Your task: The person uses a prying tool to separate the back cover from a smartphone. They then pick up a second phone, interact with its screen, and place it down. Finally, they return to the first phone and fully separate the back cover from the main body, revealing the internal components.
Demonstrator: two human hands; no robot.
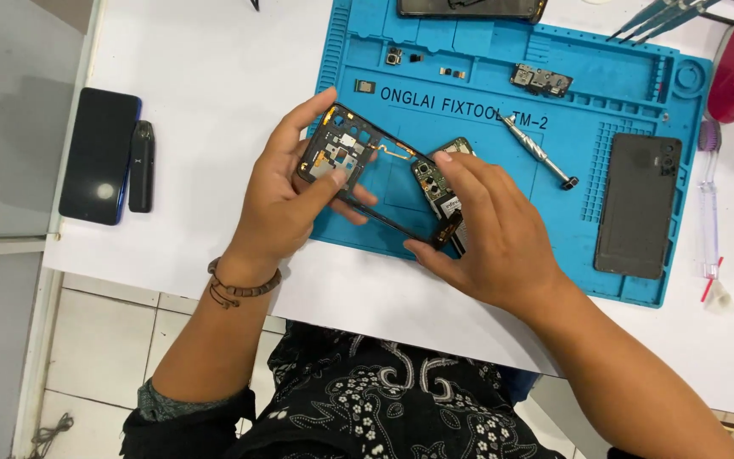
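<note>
Phone frame (pixel 352 161), stripped, is gripped above the blue mat (pixel 477 127) by the left hand (pixel 286 204); right hand (pixel 486 234) pinches its board end (steady, light pressure suits). Farther off lies a screwdriver (pixel 539 153).

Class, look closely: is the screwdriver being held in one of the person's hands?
No: the screwdriver lies untouched on the blue mat, while the left hand and right hand hold the phone frame.
</note>
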